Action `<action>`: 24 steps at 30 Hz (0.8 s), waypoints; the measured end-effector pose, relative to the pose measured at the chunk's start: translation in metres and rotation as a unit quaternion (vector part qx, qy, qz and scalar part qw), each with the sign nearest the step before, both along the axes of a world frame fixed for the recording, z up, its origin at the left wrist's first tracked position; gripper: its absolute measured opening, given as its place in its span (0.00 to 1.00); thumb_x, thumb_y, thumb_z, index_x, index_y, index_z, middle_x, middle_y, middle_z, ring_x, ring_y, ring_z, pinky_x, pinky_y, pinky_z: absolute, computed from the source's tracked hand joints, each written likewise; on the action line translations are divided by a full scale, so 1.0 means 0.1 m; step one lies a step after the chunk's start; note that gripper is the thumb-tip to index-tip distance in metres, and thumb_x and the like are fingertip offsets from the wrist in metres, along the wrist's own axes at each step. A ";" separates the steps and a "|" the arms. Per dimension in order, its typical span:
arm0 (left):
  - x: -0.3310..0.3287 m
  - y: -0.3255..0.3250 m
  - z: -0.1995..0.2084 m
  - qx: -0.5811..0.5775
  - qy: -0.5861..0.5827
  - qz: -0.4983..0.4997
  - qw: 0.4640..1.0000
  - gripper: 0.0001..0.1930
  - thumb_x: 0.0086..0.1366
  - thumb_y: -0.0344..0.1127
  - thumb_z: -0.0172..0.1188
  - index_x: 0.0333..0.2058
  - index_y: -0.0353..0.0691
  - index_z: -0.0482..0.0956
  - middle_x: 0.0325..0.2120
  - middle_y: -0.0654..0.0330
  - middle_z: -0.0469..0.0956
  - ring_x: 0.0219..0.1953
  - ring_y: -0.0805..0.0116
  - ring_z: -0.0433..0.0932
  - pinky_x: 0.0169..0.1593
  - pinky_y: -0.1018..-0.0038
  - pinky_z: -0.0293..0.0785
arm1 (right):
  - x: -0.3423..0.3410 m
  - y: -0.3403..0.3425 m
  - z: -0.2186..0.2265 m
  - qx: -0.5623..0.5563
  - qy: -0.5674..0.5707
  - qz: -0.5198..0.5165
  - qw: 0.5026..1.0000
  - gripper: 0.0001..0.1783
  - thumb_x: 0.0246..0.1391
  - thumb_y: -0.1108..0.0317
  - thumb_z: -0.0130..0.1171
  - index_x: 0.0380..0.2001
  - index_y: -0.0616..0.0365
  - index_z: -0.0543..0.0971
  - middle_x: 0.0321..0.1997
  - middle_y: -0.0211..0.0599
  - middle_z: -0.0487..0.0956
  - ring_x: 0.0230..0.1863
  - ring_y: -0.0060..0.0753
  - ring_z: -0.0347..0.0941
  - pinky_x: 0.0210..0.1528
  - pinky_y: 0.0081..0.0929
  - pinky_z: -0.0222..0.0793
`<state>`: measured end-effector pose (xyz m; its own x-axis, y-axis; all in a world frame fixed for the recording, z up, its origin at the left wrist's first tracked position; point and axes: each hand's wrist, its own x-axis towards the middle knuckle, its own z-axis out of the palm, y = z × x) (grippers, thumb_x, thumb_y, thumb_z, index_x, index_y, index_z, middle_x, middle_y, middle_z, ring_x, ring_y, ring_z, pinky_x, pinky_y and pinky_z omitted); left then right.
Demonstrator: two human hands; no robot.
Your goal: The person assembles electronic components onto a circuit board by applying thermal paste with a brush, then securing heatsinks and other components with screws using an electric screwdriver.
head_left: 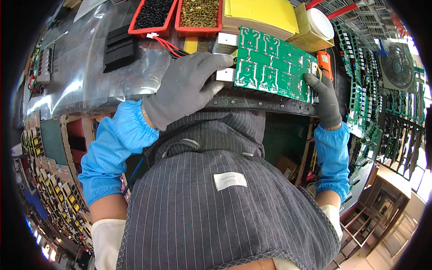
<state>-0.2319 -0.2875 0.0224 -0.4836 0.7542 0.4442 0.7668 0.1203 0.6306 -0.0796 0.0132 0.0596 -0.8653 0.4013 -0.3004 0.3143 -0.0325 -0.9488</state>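
Observation:
A green circuit board (pixel 274 65) with silvery solder tracks lies tilted at the table's front edge. My right hand (pixel 325 96), in a grey glove, grips its right end, thumb on top and the other fingers partly hidden behind. At the board's left end is my left hand (pixel 184 83), also gloved in grey, with thumb and forefinger apart. The forefinger's tip reaches the board's left edge, between two pale metal blocks (pixel 226 74); the thumb is beside the nearer block. What lies beneath the board is hidden.
Red bins of black parts (pixel 153 13) and brass-coloured parts (pixel 199 13) stand at the back. Beside them are a yellow-topped stack (pixel 261 15), a white roll (pixel 320 24) and an orange tool (pixel 324 64). Black foam strips (pixel 119 48) lie on clear plastic sheeting (pixel 74 67). Racked boards (pixel 357 103) line the right.

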 end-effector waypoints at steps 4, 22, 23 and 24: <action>0.01 0.02 0.10 -0.050 0.115 -0.034 0.992 0.27 0.51 0.27 0.66 0.52 0.48 0.79 0.40 0.59 0.77 0.43 0.56 0.76 0.46 0.61 0.74 | -0.04 0.01 0.05 -0.013 -0.026 0.029 0.999 0.26 0.58 0.64 0.58 0.57 0.65 0.73 0.47 0.35 0.81 0.44 0.23 0.78 0.49 0.23 0.73; -0.14 -0.09 0.14 -0.063 0.015 -0.050 0.997 0.32 0.45 0.28 0.68 0.54 0.50 0.79 0.41 0.61 0.74 0.47 0.56 0.74 0.53 0.57 0.69 | -0.08 -0.01 0.16 0.009 -0.068 0.035 0.997 0.30 0.55 0.61 0.60 0.58 0.68 0.71 0.48 0.38 0.81 0.45 0.25 0.78 0.51 0.25 0.72; -0.19 -0.12 0.14 -0.074 0.017 -0.040 0.996 0.31 0.45 0.29 0.68 0.53 0.48 0.78 0.42 0.61 0.75 0.49 0.56 0.74 0.54 0.57 0.69 | -0.07 0.01 0.15 0.009 -0.074 0.036 0.997 0.30 0.55 0.61 0.60 0.58 0.68 0.71 0.47 0.38 0.81 0.45 0.25 0.78 0.51 0.26 0.72; -0.24 -0.15 0.13 -0.085 0.018 -0.032 0.996 0.31 0.45 0.30 0.69 0.52 0.47 0.77 0.42 0.61 0.75 0.50 0.56 0.74 0.55 0.56 0.69 | -0.04 0.03 0.14 0.009 -0.081 0.036 0.996 0.31 0.54 0.60 0.60 0.57 0.68 0.71 0.47 0.37 0.81 0.45 0.25 0.78 0.50 0.26 0.72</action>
